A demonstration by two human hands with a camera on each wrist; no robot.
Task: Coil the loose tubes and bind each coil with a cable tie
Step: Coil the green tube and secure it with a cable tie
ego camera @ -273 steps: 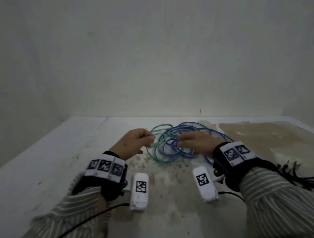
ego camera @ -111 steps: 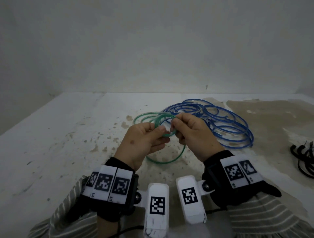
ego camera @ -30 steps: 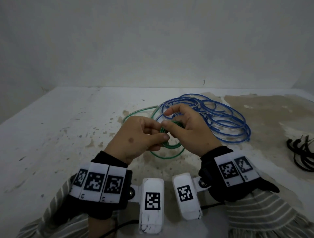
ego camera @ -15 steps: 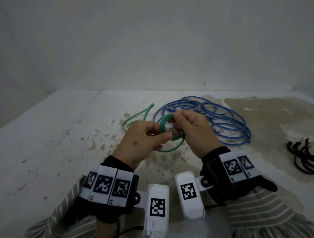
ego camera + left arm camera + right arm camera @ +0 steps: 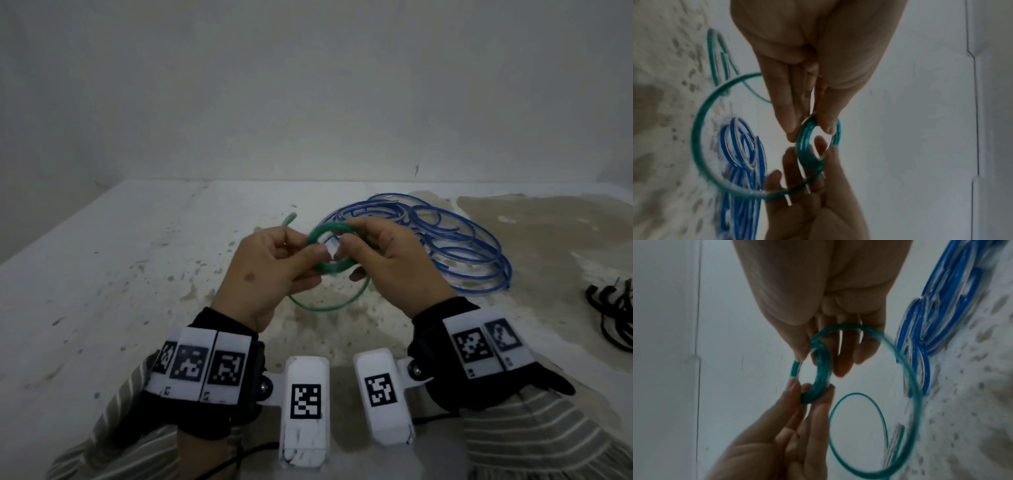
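Observation:
A small tight coil of green tube is held up between both hands above the table. My left hand pinches its left side between thumb and fingers. My right hand pinches the right side, and one wider loose green loop hangs below the hands. The green tube's free end lies on the table behind the left hand. A blue tube lies in loose loops behind and to the right of the right hand. The wrist views show the green coil gripped from both sides.
A bundle of black cable ties lies at the right edge of the stained white table. A brown patch covers the table's far right. A plain wall stands close behind.
The green coil has gained turns and the loose tail on the table to the left has shortened, drawn toward the hands. The blue tube has not moved.

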